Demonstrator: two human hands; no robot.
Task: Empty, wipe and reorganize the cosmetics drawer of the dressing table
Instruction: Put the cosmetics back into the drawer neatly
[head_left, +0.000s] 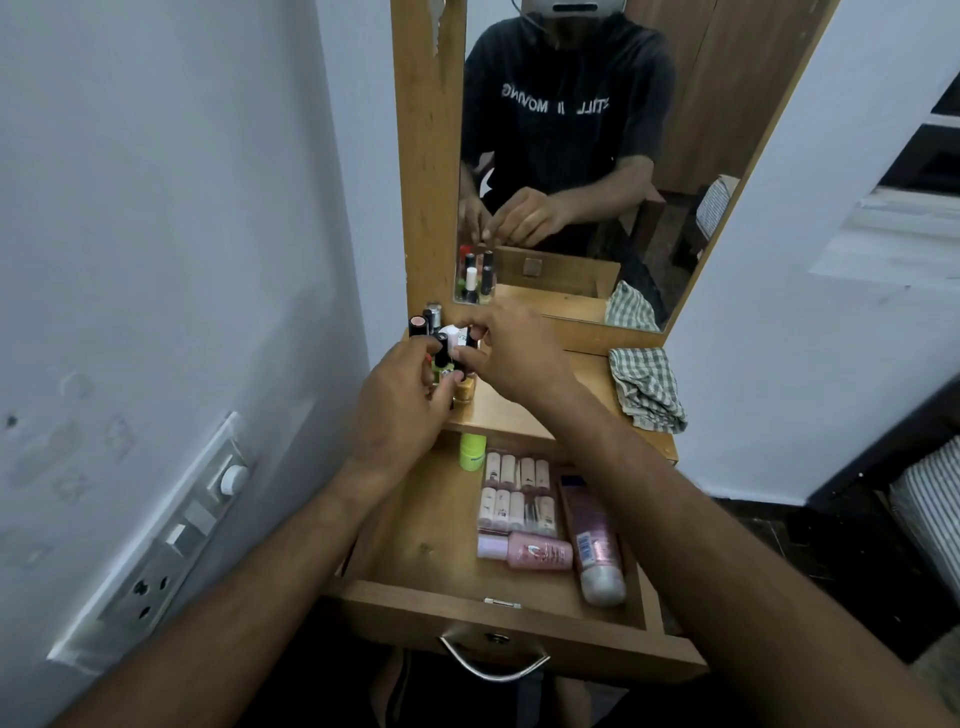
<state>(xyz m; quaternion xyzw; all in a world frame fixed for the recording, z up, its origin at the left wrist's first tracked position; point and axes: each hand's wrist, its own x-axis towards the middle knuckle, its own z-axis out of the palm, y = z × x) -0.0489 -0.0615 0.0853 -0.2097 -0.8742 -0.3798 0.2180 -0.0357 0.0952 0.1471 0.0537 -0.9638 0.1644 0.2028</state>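
Both hands work at a cluster of small cosmetic bottles (441, 343) standing on the far left of the dressing table top (519, 410). The left hand (400, 410) and right hand (511, 353) each have fingertips pinched on a small bottle there. The open drawer (415, 551) nearer holds 8 foundation tubes (517, 493), a pink bottle (535, 552) and a pink tube (595, 540) on its right; a checked cloth (647, 387) lies far right.

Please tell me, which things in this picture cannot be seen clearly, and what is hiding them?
- Head view: the small bottles on the tabletop are partly covered by the left hand and right hand; which one each hand grips is unclear.
- Head view: the drawer back edge lies under the tabletop, and the arms cover its sides.
- Head view: print on the pink tube is too small to read.
- Head view: the checked cloth is bunched, its folds hidden.
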